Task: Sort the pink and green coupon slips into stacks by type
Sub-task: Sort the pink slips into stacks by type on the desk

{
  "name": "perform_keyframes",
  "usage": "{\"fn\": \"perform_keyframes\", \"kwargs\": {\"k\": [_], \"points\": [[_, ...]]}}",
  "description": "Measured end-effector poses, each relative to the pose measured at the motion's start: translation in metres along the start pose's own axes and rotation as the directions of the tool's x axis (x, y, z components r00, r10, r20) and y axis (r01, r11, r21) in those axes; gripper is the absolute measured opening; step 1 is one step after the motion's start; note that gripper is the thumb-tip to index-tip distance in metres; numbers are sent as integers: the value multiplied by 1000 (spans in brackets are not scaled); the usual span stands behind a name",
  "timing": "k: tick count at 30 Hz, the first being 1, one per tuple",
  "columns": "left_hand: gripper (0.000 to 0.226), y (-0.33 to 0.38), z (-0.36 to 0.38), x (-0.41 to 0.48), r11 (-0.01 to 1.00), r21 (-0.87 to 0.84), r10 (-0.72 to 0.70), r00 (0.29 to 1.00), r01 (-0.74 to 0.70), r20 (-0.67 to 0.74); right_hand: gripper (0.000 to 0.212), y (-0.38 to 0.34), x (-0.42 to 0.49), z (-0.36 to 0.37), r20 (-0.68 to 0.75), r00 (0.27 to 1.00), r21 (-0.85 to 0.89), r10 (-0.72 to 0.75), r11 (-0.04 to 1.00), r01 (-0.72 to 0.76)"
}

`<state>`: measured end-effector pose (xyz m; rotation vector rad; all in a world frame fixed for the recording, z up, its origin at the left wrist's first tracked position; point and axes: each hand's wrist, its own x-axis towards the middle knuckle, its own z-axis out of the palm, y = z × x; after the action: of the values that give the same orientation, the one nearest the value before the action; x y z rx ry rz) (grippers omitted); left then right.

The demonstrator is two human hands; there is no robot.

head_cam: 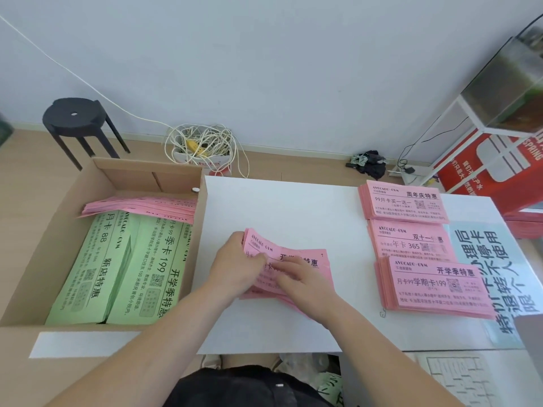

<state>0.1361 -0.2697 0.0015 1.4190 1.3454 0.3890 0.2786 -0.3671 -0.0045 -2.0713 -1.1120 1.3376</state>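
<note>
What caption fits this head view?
Left hand and right hand hold a pink bundle; three pink stacks right, green slips in box.

Both bare forearms reach forward and converge; the left hand [238,267] grips the left end of the slips [321,267], thumb on top; the right hand [307,282] rests on them, fingers bent leftward; whether it pinches one is unclear.

Pink slips [407,205] stacked right; green slips [117,268] left.
</note>
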Motion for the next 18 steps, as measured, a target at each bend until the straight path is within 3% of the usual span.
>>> {"fn": "perform_keyframes", "kwargs": {"k": [3,6,8,9,11,14,18], "points": [[31,4,-3,2,980,171,96,994,-104,52,42,10,-5,-10,-226,974,8,-14,1000,16],[29,14,-8,-5,991,25,130,989,-132,64,66,20,-12,-37,-446,895,19,9,1000,0],[24,21,-11,-11,986,-95,147,984,-138,99,77,25,-19,-55,-461,881,186,108,982,-23],[22,23,-12,-12,982,-128,158,981,-142,117,72,26,-21,-63,-426,891,323,154,946,-9],[18,27,-14,-15,974,-168,175,973,-150,147,40,31,-24,-75,-331,929,518,166,855,32],[22,26,-16,-17,973,-143,204,967,-183,152,16,36,-27,-82,-391,917,484,80,865,131],[30,11,-13,-24,978,-131,185,969,-164,166,20,38,-30,-71,-454,890,393,35,904,165]]}}
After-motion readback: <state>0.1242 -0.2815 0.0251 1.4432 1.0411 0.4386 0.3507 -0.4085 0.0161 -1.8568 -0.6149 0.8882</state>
